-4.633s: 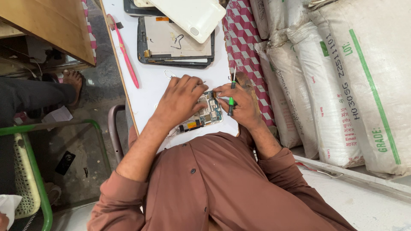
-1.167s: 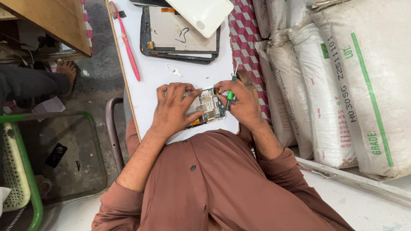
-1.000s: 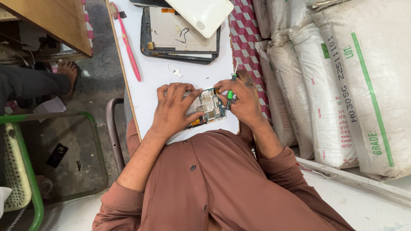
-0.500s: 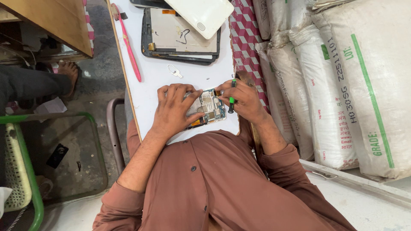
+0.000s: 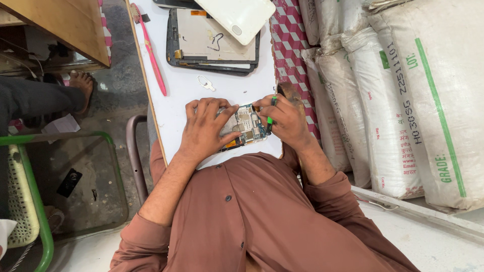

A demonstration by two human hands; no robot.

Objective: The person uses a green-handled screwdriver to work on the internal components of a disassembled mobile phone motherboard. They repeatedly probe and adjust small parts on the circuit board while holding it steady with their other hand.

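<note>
A narrow white bench runs away from me, with woven white sacks stacked along its right side over a red-and-white chequered cloth, and bare concrete floor to the left. Compared with half a second ago little has changed: my hands sit in the same place on the bench's near end, the right one drawn slightly closer over the board's edge. My left hand lies flat, fingers spread and pressing down on an opened phone, its exposed circuit board showing metal shields and an orange strip. My right hand is curled tight around a small green-handled screwdriver, held upright at the phone's right edge, its tip hidden. Farther up the bench lie a dark-framed tablet shell, a smooth white back cover propped on it, a slim pink tool, and a tiny metal bracket.
</note>
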